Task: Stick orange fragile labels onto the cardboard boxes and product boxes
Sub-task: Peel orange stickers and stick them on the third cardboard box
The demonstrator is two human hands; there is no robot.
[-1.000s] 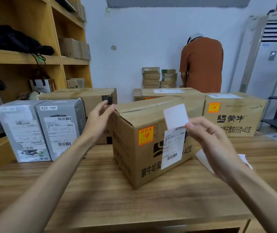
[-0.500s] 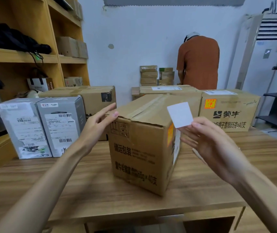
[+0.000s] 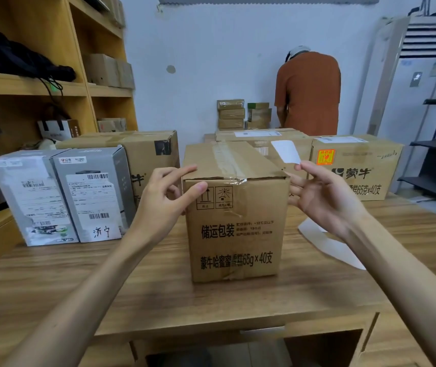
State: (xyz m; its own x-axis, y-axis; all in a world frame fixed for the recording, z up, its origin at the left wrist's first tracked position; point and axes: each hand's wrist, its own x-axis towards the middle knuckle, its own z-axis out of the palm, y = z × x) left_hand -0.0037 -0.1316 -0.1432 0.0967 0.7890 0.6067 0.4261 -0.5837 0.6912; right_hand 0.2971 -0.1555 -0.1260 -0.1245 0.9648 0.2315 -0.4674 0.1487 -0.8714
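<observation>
A taped cardboard box (image 3: 235, 229) stands mid-table with its printed end face toward me. My left hand (image 3: 166, 200) touches its upper left corner, fingers along the top edge and thumb on the front face. My right hand (image 3: 322, 197) is beside the upper right corner and pinches a small label (image 3: 285, 152), whose white back faces me, between thumb and forefinger. Behind on the right, another cardboard box (image 3: 365, 165) carries an orange fragile label (image 3: 325, 156). Two grey product boxes (image 3: 92, 197) stand at the left.
A white backing sheet (image 3: 330, 245) lies on the wooden table (image 3: 158, 287) right of the box. More cardboard boxes (image 3: 137, 144) sit behind. A person in an orange shirt (image 3: 308, 94) stands at the far wall, back turned. Wooden shelves (image 3: 26, 86) line the left.
The central box has been turned, so its side with the orange label and shipping slip now faces away and the end face points at me. My right hand still holds the label.
</observation>
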